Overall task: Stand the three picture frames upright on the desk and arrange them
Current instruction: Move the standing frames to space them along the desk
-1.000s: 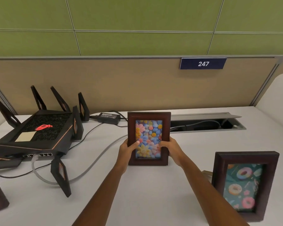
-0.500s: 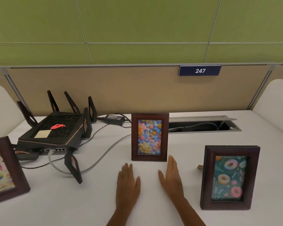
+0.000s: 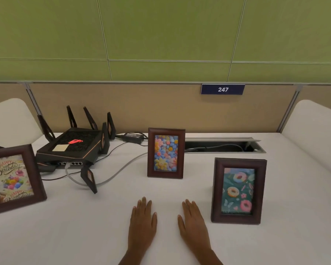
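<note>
three dark-wood frames upright: birthday [image 3: 12, 180], flowers [image 3: 166, 153], donuts [image 3: 238, 191]; hands [image 3: 143, 221] [image 3: 193, 223] flat, empty.

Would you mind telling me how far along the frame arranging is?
Birthday frame, flower frame and donut frame all stand upright. Left hand and right hand lie flat, holding nothing. At most, spacing tweaks seem left.

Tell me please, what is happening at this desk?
A person is arranging three picture frames on the white desk. All three stand upright: the birthday frame at left, the flower frame in the middle, the donut frame at right. The left hand and right hand lie flat and empty on the desk, touching no frame.
</note>
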`<state>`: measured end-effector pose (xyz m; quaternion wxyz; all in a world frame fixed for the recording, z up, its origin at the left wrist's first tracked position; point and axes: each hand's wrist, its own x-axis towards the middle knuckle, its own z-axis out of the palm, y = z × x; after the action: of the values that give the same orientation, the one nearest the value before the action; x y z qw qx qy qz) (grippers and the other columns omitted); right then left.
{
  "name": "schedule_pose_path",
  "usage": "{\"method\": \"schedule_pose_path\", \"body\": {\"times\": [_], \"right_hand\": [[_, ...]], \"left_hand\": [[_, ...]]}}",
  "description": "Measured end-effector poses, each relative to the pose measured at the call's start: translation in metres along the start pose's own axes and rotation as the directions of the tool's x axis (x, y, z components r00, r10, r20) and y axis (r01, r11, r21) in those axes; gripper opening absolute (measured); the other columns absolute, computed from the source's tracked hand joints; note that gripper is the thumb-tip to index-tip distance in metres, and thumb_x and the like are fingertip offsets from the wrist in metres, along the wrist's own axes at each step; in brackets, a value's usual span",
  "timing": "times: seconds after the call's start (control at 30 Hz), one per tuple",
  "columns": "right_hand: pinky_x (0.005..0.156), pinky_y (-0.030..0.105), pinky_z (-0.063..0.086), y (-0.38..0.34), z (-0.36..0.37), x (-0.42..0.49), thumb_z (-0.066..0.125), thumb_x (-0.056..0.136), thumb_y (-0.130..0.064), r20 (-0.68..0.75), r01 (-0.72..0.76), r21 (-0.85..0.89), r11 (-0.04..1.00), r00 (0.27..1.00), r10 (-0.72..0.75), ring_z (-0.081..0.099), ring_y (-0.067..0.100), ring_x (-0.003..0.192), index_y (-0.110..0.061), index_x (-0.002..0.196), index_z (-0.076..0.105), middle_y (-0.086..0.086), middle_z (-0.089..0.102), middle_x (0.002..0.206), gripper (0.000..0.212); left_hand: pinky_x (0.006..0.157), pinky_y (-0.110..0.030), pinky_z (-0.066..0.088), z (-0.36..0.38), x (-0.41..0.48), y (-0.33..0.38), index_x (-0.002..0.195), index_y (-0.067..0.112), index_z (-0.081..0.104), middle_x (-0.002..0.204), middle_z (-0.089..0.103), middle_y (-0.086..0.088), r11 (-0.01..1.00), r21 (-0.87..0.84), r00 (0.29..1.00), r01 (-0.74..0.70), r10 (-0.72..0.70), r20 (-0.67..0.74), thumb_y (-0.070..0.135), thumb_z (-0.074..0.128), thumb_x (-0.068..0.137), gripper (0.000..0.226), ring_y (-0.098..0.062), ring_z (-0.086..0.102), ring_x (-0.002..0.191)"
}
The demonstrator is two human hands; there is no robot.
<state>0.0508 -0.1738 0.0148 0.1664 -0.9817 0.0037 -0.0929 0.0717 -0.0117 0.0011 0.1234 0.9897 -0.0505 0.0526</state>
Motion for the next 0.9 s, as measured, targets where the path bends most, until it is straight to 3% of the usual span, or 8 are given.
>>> {"method": "schedule_pose_path", "body": {"times": [0.13, 0.23, 0.33, 0.43, 0.5, 0.6, 0.73, 0.9], "right_hand": [[0.084, 0.022, 0.049, 0.006, -0.005, -0.017, 0.004, 0.094, -0.036, 0.078, 0.005, 0.087, 0.996, 0.997, -0.012, 0.066, 0.018, 0.101, -0.013, 0.102, 0.066, 0.001, 0.073, 0.104, 0.067], [0.081, 0.019, 0.05, 0.01, -0.008, -0.024, 0.029, 0.086, -0.031, 0.048, -0.003, 0.147, 0.989, 0.999, -0.004, 0.068, 0.014, 0.097, -0.019, 0.104, 0.06, -0.002, 0.073, 0.102, 0.038], [0.084, 0.017, 0.049, 0.01, -0.014, -0.033, 0.035, 0.075, -0.036, 0.054, -0.08, 0.169, 0.982, 0.996, 0.071, 0.065, 0.012, 0.103, -0.017, 0.112, 0.059, 0.0, 0.07, 0.109, 0.048], [0.104, 0.016, 0.026, 0.012, -0.021, -0.046, 0.025, 0.082, -0.041, -0.01, -0.117, 0.327, 0.938, 0.992, 0.127, 0.041, 0.014, 0.13, -0.013, 0.132, 0.041, 0.003, 0.046, 0.138, 0.06], [0.103, 0.015, 0.022, 0.013, -0.028, -0.052, 0.037, 0.091, -0.026, -0.077, -0.126, 0.428, 0.895, 0.982, 0.175, 0.039, 0.016, 0.131, -0.011, 0.133, 0.038, 0.004, 0.044, 0.14, 0.045], [0.099, 0.015, 0.029, 0.018, -0.042, -0.06, 0.043, 0.089, -0.015, -0.195, -0.143, 0.503, 0.853, 0.942, 0.272, 0.047, 0.021, 0.123, -0.008, 0.128, 0.044, 0.009, 0.052, 0.133, 0.04], [0.095, 0.029, 0.039, 0.042, -0.055, -0.064, 0.047, 0.088, -0.007, -0.305, -0.184, 0.546, 0.817, 0.865, 0.398, 0.053, 0.031, 0.117, -0.002, 0.125, 0.047, 0.016, 0.054, 0.129, 0.038], [0.087, 0.029, 0.043, 0.076, -0.076, -0.057, 0.048, 0.087, 0.002, -0.412, -0.186, 0.569, 0.801, 0.779, 0.473, 0.055, 0.033, 0.11, 0.0, 0.122, 0.048, 0.023, 0.055, 0.121, 0.035]], "left_hand": [[0.108, -0.027, 0.019, -0.002, -0.015, 0.006, 0.098, 0.003, 0.071, 0.105, 0.072, -0.018, 0.998, -0.052, 0.999, 0.029, -0.03, -0.019, 0.037, 0.002, 0.097, 0.077, -0.032, 0.071, 0.093], [0.096, -0.033, 0.034, -0.004, -0.022, 0.008, 0.097, 0.004, 0.072, 0.104, 0.073, -0.017, 0.998, -0.063, 0.999, 0.01, -0.008, 0.034, 0.037, 0.002, 0.097, 0.077, -0.031, 0.071, 0.092], [0.082, -0.04, 0.055, -0.008, -0.024, 0.008, 0.1, 0.004, 0.07, 0.109, 0.071, -0.016, 0.987, -0.15, 0.998, 0.059, -0.056, 0.024, 0.035, 0.014, 0.095, 0.064, -0.031, 0.07, 0.097], [0.111, -0.043, 0.031, -0.011, -0.027, 0.016, 0.124, 0.001, 0.054, 0.138, 0.049, -0.018, 0.944, -0.321, 0.997, 0.08, -0.074, 0.032, 0.035, 0.029, 0.084, 0.059, -0.034, 0.043, 0.132], [0.117, -0.039, 0.015, -0.014, -0.031, 0.021, 0.132, 0.003, 0.044, 0.147, 0.037, -0.016, 0.916, -0.391, 0.995, 0.095, -0.092, 0.027, 0.033, 0.029, 0.084, 0.06, -0.031, 0.026, 0.141], [0.118, -0.037, 0.015, -0.015, -0.031, 0.031, 0.135, 0.005, 0.04, 0.148, 0.035, -0.015, 0.876, -0.479, 0.998, 0.051, -0.057, 0.002, 0.027, 0.037, 0.093, 0.048, -0.028, 0.023, 0.143], [0.118, -0.037, 0.022, -0.019, -0.026, 0.058, 0.138, 0.01, 0.037, 0.15, 0.034, -0.01, 0.789, -0.613, 0.999, 0.048, -0.034, 0.035, 0.022, 0.041, 0.095, 0.044, -0.024, 0.026, 0.142], [0.113, -0.029, 0.026, -0.031, -0.021, 0.095, 0.138, 0.012, 0.034, 0.149, 0.036, -0.006, 0.685, -0.728, 0.997, -0.02, 0.065, 0.035, 0.021, 0.041, 0.096, 0.044, -0.02, 0.033, 0.138]]}}
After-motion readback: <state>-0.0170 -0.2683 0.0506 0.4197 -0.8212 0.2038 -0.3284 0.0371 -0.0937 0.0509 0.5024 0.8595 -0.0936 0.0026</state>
